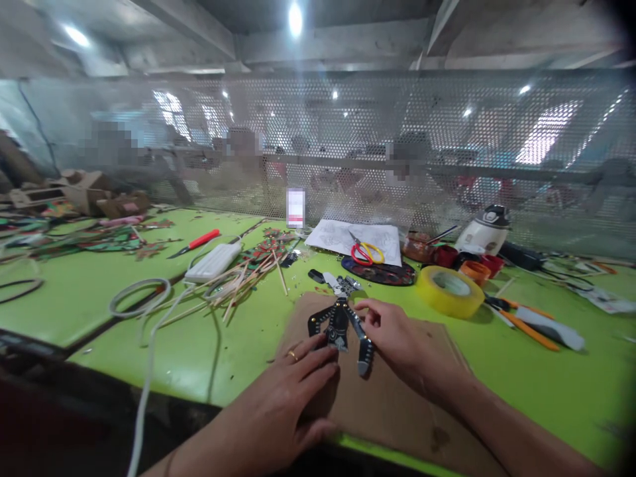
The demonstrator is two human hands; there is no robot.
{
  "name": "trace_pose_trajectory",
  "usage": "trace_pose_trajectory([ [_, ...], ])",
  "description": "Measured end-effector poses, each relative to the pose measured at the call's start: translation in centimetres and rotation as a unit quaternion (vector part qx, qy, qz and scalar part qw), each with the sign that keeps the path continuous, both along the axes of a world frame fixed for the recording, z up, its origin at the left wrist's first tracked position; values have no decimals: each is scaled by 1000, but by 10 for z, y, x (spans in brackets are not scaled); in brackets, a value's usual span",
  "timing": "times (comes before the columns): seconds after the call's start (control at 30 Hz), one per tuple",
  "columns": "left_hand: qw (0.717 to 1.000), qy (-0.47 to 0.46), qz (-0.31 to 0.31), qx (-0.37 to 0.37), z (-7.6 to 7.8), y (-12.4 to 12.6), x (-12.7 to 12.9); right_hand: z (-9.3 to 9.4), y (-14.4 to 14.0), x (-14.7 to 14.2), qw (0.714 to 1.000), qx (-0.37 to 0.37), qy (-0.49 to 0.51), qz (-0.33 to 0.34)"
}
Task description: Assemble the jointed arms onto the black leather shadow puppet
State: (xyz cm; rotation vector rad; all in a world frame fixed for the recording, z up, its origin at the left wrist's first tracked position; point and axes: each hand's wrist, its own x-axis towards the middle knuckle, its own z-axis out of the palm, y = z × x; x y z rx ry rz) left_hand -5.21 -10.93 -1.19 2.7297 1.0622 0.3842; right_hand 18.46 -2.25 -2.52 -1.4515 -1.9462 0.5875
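Observation:
A flat, black jointed puppet [340,318] with white trim and small brass-coloured fasteners lies on a piece of brown cardboard [392,404]. Its two arms angle down and outward, and its head points away from me. My left hand [303,384] rests palm down, fingers stretched out, with the fingertips at the puppet's lower left part. At the puppet's right arm, my right hand [392,331] has its fingers curled in, their tips against that arm. The puppet's lower left edge is partly hidden under my left fingers.
Beyond the cardboard are red-and-yellow scissors [366,252], paper sheets [322,233], a yellow tape roll [450,291], orange-handled pliers [527,321] and paint pots [474,270]. To the left lie thin sticks [248,281], a white power strip [213,262] with its cable, and a red-handled knife [201,240]. A perforated screen [338,159] stands behind.

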Motion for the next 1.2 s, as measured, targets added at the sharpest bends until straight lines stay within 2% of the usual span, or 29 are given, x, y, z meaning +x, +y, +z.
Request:
trace_pose_trajectory([
  [0.17,1000,-14,3,-1,0,-1,7,2,3,4,1000,-11,6,13],
  [0.47,1000,-7,-9,19,-2,2,14,17,6,9,995,-35,-13,89],
  [0.73,1000,-25,3,16,9,2,34,13,5,20,997,-45,-38,47],
  [0.87,998,-31,-4,49,7,6,34,20,7,27,995,-31,-84,41],
  [1.0,985,-39,-47,158,-9,17,27,35,36,41,982,11,-189,0],
  [1.1,966,-32,-73,246,-23,28,24,46,77,49,969,40,-240,-35],
  [1.2,950,-27,-65,303,-34,34,24,53,122,47,956,49,-284,-57],
])
